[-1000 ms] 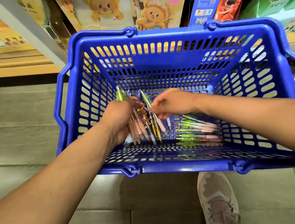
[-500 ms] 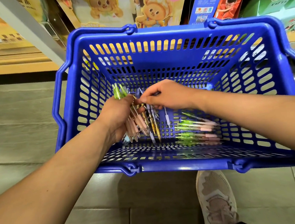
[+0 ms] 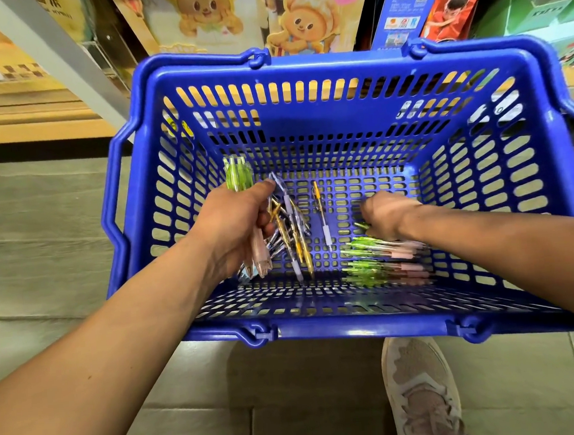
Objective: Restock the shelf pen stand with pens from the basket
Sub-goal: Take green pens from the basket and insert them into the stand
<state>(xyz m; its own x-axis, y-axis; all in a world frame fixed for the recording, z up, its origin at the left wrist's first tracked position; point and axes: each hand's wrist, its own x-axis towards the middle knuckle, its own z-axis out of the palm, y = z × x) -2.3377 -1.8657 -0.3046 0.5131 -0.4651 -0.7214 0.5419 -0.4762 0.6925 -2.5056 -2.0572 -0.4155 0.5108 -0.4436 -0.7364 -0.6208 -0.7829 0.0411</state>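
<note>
The left hand (image 3: 234, 221) has its grip clamped round a bundle of pens (image 3: 292, 237). Their green ends stick up beyond the knuckles, and their pink, clear and yellow barrels fan out below the fingers towards the near wall of the blue basket (image 3: 356, 330). The bundle is held inside the basket, just above its slotted floor.

Right of that grip, a single yellow pen (image 3: 322, 214) lies alone on the basket floor, between the two hands and touching neither.

The right hand (image 3: 390, 211) reaches down on the other side of that pen with its back to the camera. Its fingers are curled under and blurred, so I cannot tell whether the grip is closed on anything. A loose pile of green pens (image 3: 378, 260) with pink barrels lies on the floor just under and nearer than this hand. One green tip shows right at the knuckles.

The basket stands on the tiled floor (image 3: 294, 409), and a pale shoe (image 3: 419, 389) sits just outside its near rim. Beyond the far rim, cartoon-printed packs (image 3: 301, 20) stand on a shelf (image 3: 31, 129).
</note>
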